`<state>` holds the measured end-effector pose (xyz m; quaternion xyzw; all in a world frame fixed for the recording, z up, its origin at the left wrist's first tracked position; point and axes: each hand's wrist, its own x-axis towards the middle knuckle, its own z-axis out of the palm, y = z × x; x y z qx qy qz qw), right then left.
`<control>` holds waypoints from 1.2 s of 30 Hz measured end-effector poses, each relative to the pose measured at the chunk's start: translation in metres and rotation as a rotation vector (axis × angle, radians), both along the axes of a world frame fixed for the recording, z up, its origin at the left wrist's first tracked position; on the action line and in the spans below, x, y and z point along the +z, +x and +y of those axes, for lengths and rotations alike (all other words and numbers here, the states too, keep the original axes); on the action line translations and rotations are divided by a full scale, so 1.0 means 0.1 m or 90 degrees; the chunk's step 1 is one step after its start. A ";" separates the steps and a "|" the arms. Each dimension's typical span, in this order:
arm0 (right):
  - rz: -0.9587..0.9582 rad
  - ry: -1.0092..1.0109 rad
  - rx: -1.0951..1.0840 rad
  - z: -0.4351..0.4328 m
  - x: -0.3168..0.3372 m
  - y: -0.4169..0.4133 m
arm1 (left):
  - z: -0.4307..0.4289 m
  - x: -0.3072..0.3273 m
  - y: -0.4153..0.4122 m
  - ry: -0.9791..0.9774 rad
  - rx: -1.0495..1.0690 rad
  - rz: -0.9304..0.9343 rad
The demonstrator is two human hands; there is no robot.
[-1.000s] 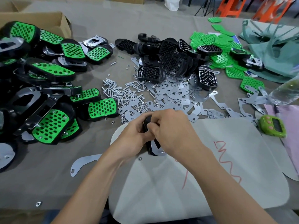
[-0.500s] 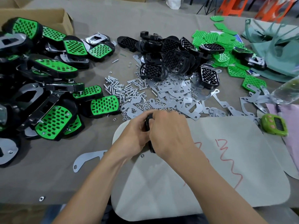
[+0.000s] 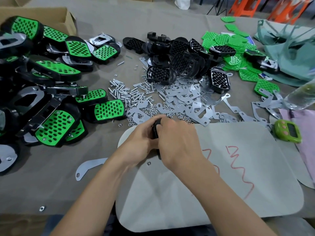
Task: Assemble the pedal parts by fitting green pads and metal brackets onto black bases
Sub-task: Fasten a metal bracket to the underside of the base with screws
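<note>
Finished pedals (image 3: 54, 128) are heaped at the desk's (image 3: 42, 167) left edge. Near the front edge, the left hand (image 3: 138, 140) and right hand (image 3: 177, 142) curl their fingers round one black base (image 3: 155, 128), mostly hidden, above a white mat (image 3: 238, 201). The mat's red scrawl (image 3: 233, 152) is illegible. Metal brackets (image 3: 184, 97) lie mid-desk, with green pads (image 3: 228, 40) toward the far right corner.

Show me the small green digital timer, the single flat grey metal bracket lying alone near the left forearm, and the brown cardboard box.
Small green digital timer (image 3: 291, 131): head view, its dark screen.
Single flat grey metal bracket (image 3: 92, 163): head view, its broad upper arm.
Brown cardboard box (image 3: 51, 17): head view, its near wall.
</note>
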<state>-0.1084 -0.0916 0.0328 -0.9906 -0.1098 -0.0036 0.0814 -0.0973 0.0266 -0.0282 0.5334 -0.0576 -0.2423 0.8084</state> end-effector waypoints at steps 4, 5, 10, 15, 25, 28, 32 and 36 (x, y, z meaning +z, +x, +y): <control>-0.031 -0.034 0.009 0.03 -0.04 -0.04 | -0.01 0.02 -0.02 0.025 0.032 0.007; -0.051 -0.037 -0.006 0.04 -0.04 -0.04 | -0.02 0.02 -0.02 0.032 0.033 0.005; -0.076 0.049 -0.039 0.00 -0.07 -0.03 | 0.00 0.00 0.00 0.025 0.019 0.006; -0.039 0.216 -0.081 -0.11 -0.19 -0.04 | 0.03 -0.03 0.02 0.017 -0.002 -0.002; 0.040 0.332 -0.091 -0.24 -0.12 -0.05 | 0.01 -0.03 0.02 0.001 0.005 0.027; 0.045 0.297 -0.094 -0.29 -0.10 -0.04 | 0.01 -0.04 0.02 0.003 0.006 0.032; 0.048 0.277 -0.077 -0.28 -0.07 -0.03 | 0.02 -0.05 0.03 0.008 0.004 0.041; 0.050 0.221 -0.045 -0.25 0.02 0.03 | 0.04 -0.04 0.04 0.044 -0.008 0.019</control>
